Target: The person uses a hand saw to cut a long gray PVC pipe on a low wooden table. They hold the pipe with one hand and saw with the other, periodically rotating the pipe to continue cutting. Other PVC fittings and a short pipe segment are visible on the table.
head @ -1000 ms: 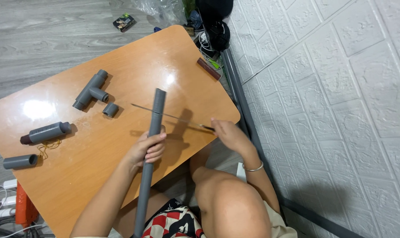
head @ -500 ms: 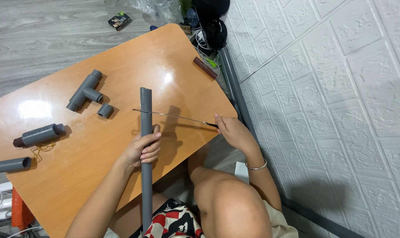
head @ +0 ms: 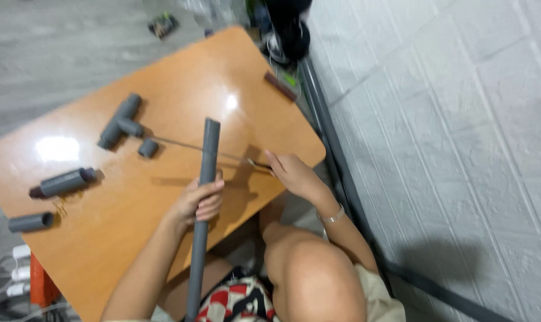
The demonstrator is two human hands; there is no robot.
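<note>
orange table [head: 163, 238]; grey plank floor [head: 43, 48]; white wall [head: 461, 149]

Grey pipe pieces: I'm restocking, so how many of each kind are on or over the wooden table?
Long pipe, in the left hand: 1
Tee fitting: 1
Small coupling: 1
Short pipe lengths: 2
Total: 5

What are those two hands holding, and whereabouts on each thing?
The left hand grips the long grey pipe around its middle. The right hand pinches one end of a thin metal rod in its fingers.
</note>
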